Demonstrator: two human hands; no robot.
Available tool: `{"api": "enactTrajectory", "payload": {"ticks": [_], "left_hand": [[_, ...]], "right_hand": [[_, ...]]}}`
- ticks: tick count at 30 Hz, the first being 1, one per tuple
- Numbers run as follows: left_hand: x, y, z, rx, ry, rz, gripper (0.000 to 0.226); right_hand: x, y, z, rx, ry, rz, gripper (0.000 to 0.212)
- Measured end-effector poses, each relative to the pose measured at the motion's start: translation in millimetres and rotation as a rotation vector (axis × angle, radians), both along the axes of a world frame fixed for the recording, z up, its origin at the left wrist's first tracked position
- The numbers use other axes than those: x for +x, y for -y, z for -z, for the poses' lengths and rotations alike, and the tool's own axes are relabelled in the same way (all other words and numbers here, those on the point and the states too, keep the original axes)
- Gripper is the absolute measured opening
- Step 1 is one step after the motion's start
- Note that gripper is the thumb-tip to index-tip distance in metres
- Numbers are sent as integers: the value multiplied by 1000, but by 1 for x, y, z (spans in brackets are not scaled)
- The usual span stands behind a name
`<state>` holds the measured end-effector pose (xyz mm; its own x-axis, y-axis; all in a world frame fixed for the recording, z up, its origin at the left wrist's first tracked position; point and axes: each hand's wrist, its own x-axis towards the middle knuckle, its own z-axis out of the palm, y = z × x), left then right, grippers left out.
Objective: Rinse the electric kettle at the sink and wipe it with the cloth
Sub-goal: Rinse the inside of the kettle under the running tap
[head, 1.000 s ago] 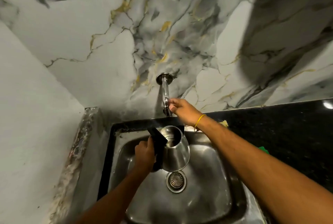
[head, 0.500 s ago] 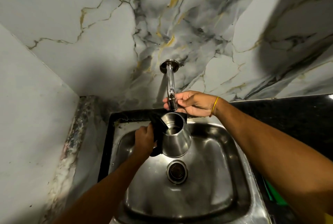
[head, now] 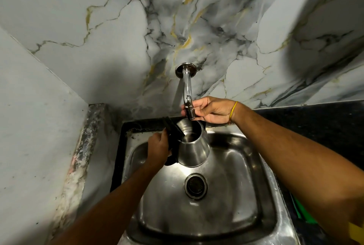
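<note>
A steel electric kettle (head: 194,151) with a black handle and an open black lid hangs over the steel sink (head: 232,166). My left hand (head: 158,151) grips the kettle's handle from the left and holds its mouth right under the outlet of the chrome tap (head: 187,89). My right hand (head: 211,109) wraps its fingers around the tap's lower end, just above the kettle. A yellow band circles that wrist. No cloth shows clearly in this view.
The sink's drain (head: 195,186) lies below the kettle. Marble-patterned tiles (head: 118,37) rise behind the tap and a plain wall (head: 29,116) closes the left side. Black countertop (head: 315,124) runs to the right, with something green (head: 301,213) at its near edge.
My right hand has shifted from the tap's side to gripping its lower end. The kettle has come up closer under the outlet. The view has tilted down a little.
</note>
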<state>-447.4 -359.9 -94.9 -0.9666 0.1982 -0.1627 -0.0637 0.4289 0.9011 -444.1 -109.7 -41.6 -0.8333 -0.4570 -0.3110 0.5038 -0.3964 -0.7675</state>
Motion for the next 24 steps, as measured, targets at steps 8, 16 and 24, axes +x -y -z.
{"api": "enactTrajectory", "payload": {"ticks": [8,16,24], "left_hand": [[0,-3,1,24,-13,7,47],[8,-8,-4,60,-50,6,69],[10,-7,-2,58,-71,14,72]], "right_hand": [[9,16,-9,335,-69,257,44],[32,42,-5,511,-96,626,50],[61,49,-5,759,-243,724,38]]}}
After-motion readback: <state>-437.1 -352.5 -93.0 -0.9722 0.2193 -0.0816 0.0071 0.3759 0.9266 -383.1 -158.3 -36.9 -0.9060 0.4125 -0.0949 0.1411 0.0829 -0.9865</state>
